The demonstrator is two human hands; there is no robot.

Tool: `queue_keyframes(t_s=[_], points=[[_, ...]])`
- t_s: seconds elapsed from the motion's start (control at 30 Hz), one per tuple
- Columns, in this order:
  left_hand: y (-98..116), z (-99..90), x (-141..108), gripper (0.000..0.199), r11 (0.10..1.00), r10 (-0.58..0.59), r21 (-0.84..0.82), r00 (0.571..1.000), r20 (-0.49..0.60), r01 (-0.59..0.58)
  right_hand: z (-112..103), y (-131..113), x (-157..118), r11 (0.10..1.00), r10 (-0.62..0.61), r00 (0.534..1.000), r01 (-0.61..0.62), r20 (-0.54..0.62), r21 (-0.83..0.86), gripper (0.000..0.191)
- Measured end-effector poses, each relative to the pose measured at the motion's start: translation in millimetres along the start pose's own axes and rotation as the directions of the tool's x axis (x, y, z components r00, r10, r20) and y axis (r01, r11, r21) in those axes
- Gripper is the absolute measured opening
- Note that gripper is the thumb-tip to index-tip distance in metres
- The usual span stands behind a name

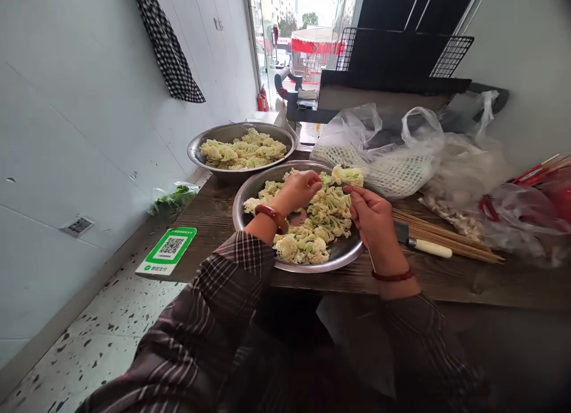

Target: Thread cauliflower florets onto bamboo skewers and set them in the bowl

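Note:
A wide metal bowl (241, 222) full of cauliflower florets (303, 246) rests on the dark wooden table. Over its middle is my left hand (298, 190), with its fingers curled together; whether anything is between them is hidden. At the bowl's right side my right hand (370, 213) is closed on a thin wooden skewer (370, 255), whose lower part runs down beside the wrist. A cauliflower piece (347, 175) is just above the right fingertips, at the bowl's far rim. Behind stands a second metal bowl (196, 154) with more cauliflower and a thin stick on it.
Right of the bowl lie a knife (430, 247) and a bundle of skewers (464, 240). Plastic bags (401, 163) fill the table's back right. A green QR card (169, 249) is at the left edge, and bagged greens (176, 196) sit by the wall.

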State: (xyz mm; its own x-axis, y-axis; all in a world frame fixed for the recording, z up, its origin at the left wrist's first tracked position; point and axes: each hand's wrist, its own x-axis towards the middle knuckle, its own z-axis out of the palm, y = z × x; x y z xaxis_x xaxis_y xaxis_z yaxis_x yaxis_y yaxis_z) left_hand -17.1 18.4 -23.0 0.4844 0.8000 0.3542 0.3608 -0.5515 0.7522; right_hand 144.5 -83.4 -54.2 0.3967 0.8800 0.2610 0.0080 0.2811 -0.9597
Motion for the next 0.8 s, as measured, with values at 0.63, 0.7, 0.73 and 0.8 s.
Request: queue_keyframes(t_s=[0.63,0.7,0.73,0.8], points=[[-23.1,31.5,5.3,0.014,0.963,-0.139,0.25,0.978,0.154,0.098,-1.5,0.6,0.3,0.998,0.026,0.999,-0.028,0.046,0.048,0.04],[-19.3,23.7,8.3,0.011,0.983,-0.178,0.053,0.976,0.122,0.173,-1.6,0.6,0.8,0.998,0.03,0.998,-0.033,0.05,0.05,0.041],[-17.0,19.3,9.1,0.007,0.976,-0.196,-0.078,0.974,0.109,0.205,-1.7,0.6,1.0,0.998,0.031,0.998,-0.034,0.056,0.05,0.042],[-11.9,10.5,9.1,0.003,0.905,-0.228,-0.349,0.97,0.083,0.242,-1.8,0.7,1.4,0.998,0.028,0.997,-0.031,0.066,0.054,0.043]])
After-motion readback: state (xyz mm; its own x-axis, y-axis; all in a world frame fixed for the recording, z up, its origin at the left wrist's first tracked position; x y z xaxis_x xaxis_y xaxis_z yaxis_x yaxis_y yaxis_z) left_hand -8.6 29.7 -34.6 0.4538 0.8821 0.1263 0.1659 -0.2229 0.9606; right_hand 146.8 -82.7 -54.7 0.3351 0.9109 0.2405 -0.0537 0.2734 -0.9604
